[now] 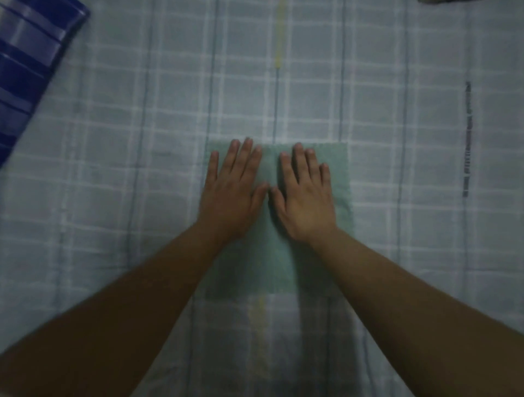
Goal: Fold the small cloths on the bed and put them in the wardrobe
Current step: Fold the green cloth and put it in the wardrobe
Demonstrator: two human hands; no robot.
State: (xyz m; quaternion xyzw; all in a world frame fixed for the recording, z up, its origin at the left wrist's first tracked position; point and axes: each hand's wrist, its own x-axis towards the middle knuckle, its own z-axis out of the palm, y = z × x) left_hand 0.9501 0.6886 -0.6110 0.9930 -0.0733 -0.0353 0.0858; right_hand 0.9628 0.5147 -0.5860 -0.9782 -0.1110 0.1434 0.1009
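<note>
A small pale green cloth (272, 263) lies flat on the bed in the middle of the view. My left hand (232, 189) presses flat on its upper left part, fingers straight and spread. My right hand (306, 192) lies flat on its upper right part, fingers straight. The two thumbs nearly touch over the middle of the cloth. Both forearms cover the cloth's lower corners.
The bed is covered by a light blue checked sheet (397, 141). A dark blue striped fabric (25, 70) lies at the upper left corner. A dark object (436, 1) peeks in at the top right edge.
</note>
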